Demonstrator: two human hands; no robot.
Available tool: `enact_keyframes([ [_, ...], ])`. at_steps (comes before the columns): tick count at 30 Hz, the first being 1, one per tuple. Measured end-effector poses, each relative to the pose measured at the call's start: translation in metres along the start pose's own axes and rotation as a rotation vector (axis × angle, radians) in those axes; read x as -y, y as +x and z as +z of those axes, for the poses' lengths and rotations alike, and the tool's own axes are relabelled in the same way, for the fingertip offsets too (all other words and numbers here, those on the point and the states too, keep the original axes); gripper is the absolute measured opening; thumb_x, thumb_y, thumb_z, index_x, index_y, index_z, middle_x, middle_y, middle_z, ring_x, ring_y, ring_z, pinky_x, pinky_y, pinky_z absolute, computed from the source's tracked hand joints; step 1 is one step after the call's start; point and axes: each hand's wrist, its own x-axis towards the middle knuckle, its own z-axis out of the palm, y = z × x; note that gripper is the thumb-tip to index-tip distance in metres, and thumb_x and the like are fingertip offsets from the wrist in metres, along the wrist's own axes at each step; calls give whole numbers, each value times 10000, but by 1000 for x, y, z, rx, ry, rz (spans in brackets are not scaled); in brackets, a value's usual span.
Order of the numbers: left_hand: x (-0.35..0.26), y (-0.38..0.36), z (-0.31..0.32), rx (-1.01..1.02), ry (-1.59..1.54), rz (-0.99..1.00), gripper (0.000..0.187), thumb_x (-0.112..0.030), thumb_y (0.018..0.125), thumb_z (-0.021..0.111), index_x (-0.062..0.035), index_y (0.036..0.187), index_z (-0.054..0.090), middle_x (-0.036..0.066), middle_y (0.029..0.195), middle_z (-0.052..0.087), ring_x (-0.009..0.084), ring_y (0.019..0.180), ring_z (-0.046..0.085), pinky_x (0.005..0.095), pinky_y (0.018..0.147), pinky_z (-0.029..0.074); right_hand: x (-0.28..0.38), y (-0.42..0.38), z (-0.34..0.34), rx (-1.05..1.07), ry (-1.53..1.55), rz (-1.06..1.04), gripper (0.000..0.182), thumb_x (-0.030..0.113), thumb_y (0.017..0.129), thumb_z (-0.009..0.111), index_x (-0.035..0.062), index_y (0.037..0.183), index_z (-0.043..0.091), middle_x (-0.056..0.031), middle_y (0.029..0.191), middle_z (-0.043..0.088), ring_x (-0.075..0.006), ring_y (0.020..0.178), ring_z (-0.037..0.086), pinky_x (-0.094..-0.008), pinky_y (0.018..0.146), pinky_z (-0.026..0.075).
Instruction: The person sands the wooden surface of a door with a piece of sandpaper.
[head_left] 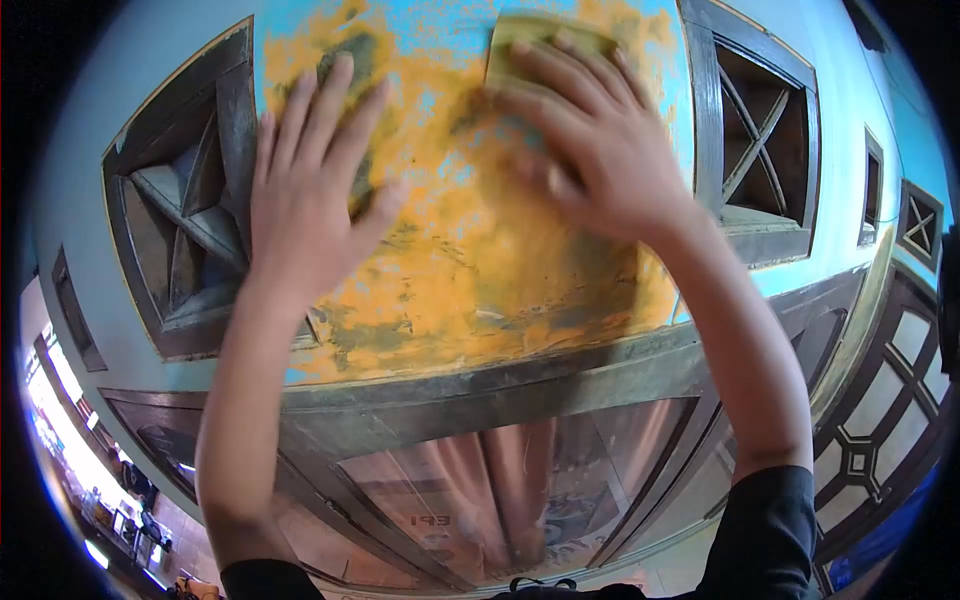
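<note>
A wall panel [450,255] in front of me is patched with orange-yellow, over light blue paint with dark smudges. My left hand [310,190] lies flat against its left part, fingers spread, holding nothing. On the upper right part, my right hand [610,150] presses a yellowish-olive sheet of sandpaper [530,27] to the surface. Its fingers lie over the sheet and cover much of it. The right hand is a little blurred.
Wooden vent frames with crossed bars flank the panel, a left frame [180,190] and a right frame [760,150]. Below runs a dark wooden beam [480,385] above glass panes [520,480] with reflections. A patterned door [870,430] stands at right.
</note>
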Motion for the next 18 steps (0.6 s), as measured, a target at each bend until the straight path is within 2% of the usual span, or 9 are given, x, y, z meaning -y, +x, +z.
enact_keyframes([
  [2,14,21,5,-70,7,5,683,-468,953,538,-212,1566,382,95,1652,286,352,1522,236,569,1221,168,-19,20,9,-165,9,43,533,372,878,621,299,1401,550,-87,1481,498,-301,1428,411,-595,1202,229],
  [5,18,27,11,-102,34,1,663,-474,977,513,-211,1570,373,91,1652,284,346,1524,235,561,1222,171,17,5,9,-58,-1,26,537,373,870,635,303,1396,553,-69,1475,505,-287,1433,409,-582,1208,235],
  [7,1,13,9,-83,-16,12,665,-483,977,514,-217,1570,373,82,1652,285,343,1526,234,563,1222,170,37,-19,6,125,114,-152,514,481,912,595,309,1396,572,-40,1534,473,-317,1448,396,-560,1227,210],
  [11,8,19,4,-46,35,49,672,-490,968,526,-236,1570,372,54,1654,287,339,1529,228,565,1225,164,-11,0,-6,-47,-46,-56,511,414,888,625,290,1381,579,-67,1459,537,-284,1400,449,-543,1179,302],
  [12,13,26,7,-59,32,54,669,-495,967,529,-250,1570,374,41,1656,286,329,1531,228,566,1227,160,-39,12,1,-152,-2,-76,492,378,882,627,235,1352,603,-89,1408,569,-303,1368,469,-507,1148,334],
  [13,18,31,8,-70,49,52,666,-495,969,527,-249,1569,374,39,1657,285,326,1531,229,564,1227,160,-55,22,-4,-127,20,83,473,337,882,624,192,1332,611,-103,1362,592,-314,1352,476,-485,1135,343],
  [15,26,41,11,-99,82,56,661,-497,975,524,-248,1569,375,35,1658,283,320,1531,231,562,1227,161,-59,43,-15,-114,-146,277,554,307,928,578,104,1439,508,-187,1572,369,-369,1506,260,-568,1233,167],
  [17,28,46,11,-105,81,34,628,-479,993,506,-239,1561,389,42,1654,293,316,1530,234,556,1227,164,-29,49,-14,-164,-125,200,495,275,924,586,94,1381,540,-182,1513,436,-368,1459,332,-534,1219,226],
  [18,30,47,12,-105,77,27,620,-476,997,501,-234,1558,394,46,1650,301,317,1529,236,556,1227,164,-32,44,8,-190,28,69,444,341,893,623,168,1302,618,-98,1349,596,-299,1344,488,-486,1146,341],
])
